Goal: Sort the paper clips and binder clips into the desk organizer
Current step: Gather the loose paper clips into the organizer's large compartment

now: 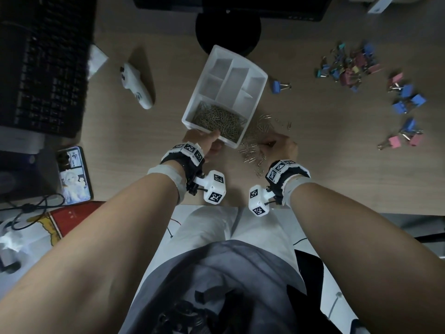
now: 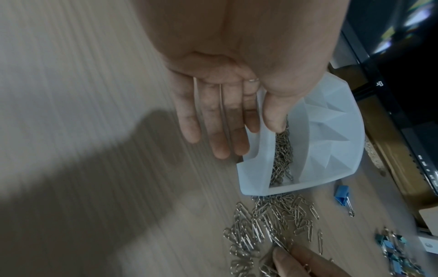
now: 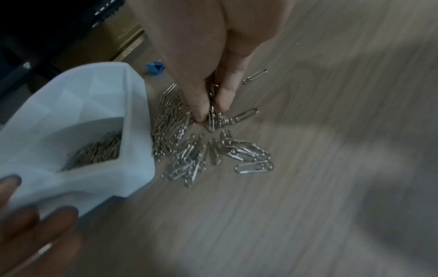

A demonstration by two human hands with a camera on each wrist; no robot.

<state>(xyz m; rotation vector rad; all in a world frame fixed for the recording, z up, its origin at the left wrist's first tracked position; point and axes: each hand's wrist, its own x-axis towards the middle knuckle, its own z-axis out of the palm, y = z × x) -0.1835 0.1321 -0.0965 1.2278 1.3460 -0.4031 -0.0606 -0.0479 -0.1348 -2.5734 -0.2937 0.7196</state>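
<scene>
The white desk organizer (image 1: 237, 78) sits tilted on the wooden desk; its near compartment holds a heap of silver paper clips (image 1: 216, 119). My left hand (image 1: 209, 143) grips the near wall, thumb (image 2: 275, 123) inside on the clips, fingers (image 2: 220, 135) along the outside. Loose paper clips (image 1: 255, 150) lie by the organizer's right corner. My right hand (image 1: 279, 145) pinches a few of them between thumb and fingers (image 3: 201, 110). Coloured binder clips (image 1: 349, 66) lie in heaps at the far right, and one blue binder clip (image 1: 279, 86) sits beside the organizer.
A black keyboard (image 1: 48, 68) fills the left side. A white controller (image 1: 137, 85) lies left of the organizer, and a phone (image 1: 74, 174) near the front edge. A black monitor base (image 1: 228, 27) stands behind the organizer. More binder clips (image 1: 404, 136) lie at the right.
</scene>
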